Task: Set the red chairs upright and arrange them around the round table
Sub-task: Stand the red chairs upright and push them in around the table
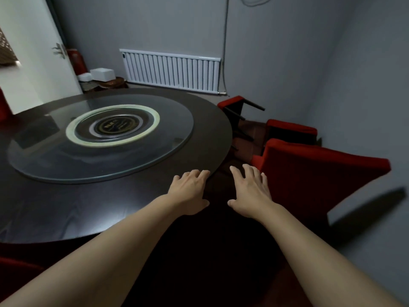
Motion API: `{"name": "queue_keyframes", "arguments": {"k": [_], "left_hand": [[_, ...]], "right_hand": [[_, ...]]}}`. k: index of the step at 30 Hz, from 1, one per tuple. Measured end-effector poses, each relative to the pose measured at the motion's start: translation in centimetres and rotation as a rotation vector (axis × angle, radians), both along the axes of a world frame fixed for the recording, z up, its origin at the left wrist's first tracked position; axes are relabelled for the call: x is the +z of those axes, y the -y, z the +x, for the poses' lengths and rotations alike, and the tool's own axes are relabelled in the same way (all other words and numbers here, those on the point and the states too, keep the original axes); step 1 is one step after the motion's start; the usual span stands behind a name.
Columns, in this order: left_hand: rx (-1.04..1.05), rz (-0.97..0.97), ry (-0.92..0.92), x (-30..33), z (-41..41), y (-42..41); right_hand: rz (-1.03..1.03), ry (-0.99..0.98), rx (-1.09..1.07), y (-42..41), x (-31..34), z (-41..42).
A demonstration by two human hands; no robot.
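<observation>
Dark polished wood fills the near view: the round table [66, 207], with both of the person's arms stretched out over its right edge. The left hand [190, 191] hangs above the rim with fingers slightly bent and nothing in it, and whether it touches the wood I cannot tell. The right hand [250, 191] is spread flat, fingers apart, also holding nothing, past the edge and pointing at the nearest red chair [321, 173]. That chair lies tipped over just beside the table, one dark leg [367, 204] sticking out toward the wall, so the reach looks meant to catch its back and lift it. Behind it a second red chair [292, 129] sits low against the corner, and beyond that a third red chair [232, 103] is on its side with dark legs in the air. A glass turntable [155, 151] rests on the tabletop. Against the far wall hangs a white radiator [172, 69], and a door [33, 52] stands at the left
</observation>
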State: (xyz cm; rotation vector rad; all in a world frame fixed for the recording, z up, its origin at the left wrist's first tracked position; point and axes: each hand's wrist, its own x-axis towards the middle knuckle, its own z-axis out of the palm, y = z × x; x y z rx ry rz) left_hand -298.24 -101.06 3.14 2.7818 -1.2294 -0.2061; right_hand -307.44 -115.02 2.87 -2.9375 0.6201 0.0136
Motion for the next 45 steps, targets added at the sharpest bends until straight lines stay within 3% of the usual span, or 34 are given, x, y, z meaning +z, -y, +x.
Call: {"name": "queue_keyframes", "arguments": {"k": [18, 34, 45], "left_hand": [[-0.267, 0.002, -0.025, -0.4, 17.9, 21.3], [-0.376, 0.044, -0.054, -1.8, 25.9, 43.3], [-0.480, 0.034, -0.066, -1.2, 28.8, 55.4]], "right_hand": [[-0.018, 0.007, -0.294, 18.5, 0.1, 13.5], [0.050, 0.033, -0.439, 39.1, -2.9, 21.4], [0.033, 0.045, -0.553, 49.0, -2.1, 22.9]]}}
